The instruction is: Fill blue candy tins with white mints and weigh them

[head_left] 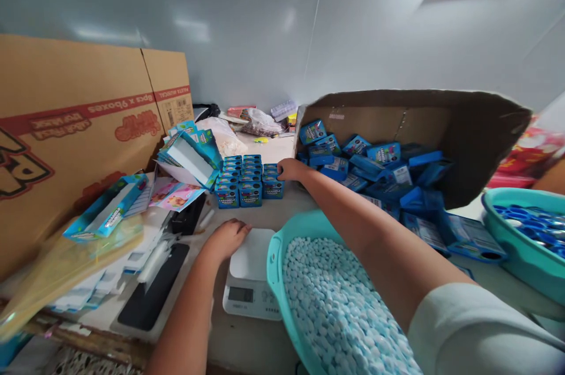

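My right hand (292, 169) reaches out to the right end of the rows of small blue boxes (251, 193), its fingers closed at a box there; whether it grips that box is hidden. Beside the white digital scale (252, 254) rests my left hand (227, 238), fingers together and touching the edge of its plate; what is under them, if anything, cannot be seen. A turquoise basin (274, 269) full of pale blue candies (339, 298) stands right of the scale, below my right forearm.
A tipped cardboard box (468, 145) spills blue boxes (384, 154) at the right. Another turquoise basin (521, 263) holds blue pieces. At left are a large carton (88, 92), flattened packaging (194, 157), a yellowish plastic bag (79, 263) and a dark phone-like slab (154, 289).
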{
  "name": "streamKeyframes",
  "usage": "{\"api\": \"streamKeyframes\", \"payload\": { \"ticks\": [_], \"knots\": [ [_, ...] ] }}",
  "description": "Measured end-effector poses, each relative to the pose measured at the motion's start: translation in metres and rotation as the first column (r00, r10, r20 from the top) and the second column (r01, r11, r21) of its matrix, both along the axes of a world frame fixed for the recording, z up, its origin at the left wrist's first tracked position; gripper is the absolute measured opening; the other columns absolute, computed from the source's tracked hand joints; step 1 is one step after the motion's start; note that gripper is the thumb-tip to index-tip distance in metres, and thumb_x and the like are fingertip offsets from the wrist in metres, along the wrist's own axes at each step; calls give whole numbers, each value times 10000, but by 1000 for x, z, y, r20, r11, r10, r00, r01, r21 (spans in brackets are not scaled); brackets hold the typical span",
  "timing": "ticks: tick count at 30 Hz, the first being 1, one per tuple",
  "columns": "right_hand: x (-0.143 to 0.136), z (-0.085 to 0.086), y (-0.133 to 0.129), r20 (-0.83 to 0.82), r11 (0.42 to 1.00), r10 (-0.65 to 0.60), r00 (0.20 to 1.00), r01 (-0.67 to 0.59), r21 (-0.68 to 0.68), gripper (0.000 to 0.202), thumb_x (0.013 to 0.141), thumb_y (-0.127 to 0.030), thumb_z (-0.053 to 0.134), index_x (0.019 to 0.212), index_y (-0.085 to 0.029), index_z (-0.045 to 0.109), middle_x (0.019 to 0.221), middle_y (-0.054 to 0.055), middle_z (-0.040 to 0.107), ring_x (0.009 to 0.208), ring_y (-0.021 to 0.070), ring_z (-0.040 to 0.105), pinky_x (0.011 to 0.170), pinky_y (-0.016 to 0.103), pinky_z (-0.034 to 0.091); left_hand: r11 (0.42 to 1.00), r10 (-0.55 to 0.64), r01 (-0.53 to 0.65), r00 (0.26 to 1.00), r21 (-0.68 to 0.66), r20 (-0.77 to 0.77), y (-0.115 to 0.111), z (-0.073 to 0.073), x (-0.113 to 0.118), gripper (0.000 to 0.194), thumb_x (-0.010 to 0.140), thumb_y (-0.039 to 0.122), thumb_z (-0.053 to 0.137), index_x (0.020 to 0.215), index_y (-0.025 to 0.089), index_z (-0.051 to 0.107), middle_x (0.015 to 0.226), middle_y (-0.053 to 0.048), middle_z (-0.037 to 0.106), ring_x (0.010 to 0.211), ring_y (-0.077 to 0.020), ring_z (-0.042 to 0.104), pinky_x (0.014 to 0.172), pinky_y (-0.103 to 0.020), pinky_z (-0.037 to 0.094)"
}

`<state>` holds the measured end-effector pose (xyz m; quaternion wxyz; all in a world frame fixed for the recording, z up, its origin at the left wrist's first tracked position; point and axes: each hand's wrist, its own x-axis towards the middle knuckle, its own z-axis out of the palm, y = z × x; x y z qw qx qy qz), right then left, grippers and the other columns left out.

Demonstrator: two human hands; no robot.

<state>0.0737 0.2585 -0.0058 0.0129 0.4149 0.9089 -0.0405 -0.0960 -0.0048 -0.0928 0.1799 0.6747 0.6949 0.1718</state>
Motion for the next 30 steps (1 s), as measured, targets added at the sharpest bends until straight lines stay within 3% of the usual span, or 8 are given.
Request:
{"api": "streamKeyframes", "payload": {
  "ticks": [11, 22, 30],
  "knots": [
    [1, 0, -4, 59, 998, 56, 997, -56, -13, 269, 978, -365, 662, 1140, -151, 685, 1191, 74, 689, 1073, 227, 671, 934, 432, 576, 1000, -14, 14, 1000, -6, -11, 0, 2, 0, 497, 1043, 406, 325, 1075, 154, 751, 1131, -153, 734, 1107, -266, 672, 1003, -353, 475],
    [8, 1, -14, -1, 989, 127, 992, -127, -70, 240, 950, -376, 690, 999, -143, 715, 1069, 50, 734, 1009, 213, 690, 924, 406, 556, 1000, -18, 18, 999, -11, -31, -1, 4, 0, 499, 1036, 406, 324, 1045, 153, 754, 1098, -151, 740, 1077, -261, 683, 973, -345, 483],
    [13, -9, -19, -131, 993, 92, 987, -100, -59, 163, 832, -187, 708, 983, -149, 757, 1049, 45, 766, 968, 203, 692, 852, 300, 515, 1000, -26, 26, 999, -18, -36, -2, 5, 0, 476, 1036, 397, 340, 1065, 156, 749, 1117, -147, 740, 1099, -254, 680, 994, -339, 476]
  ]
}}
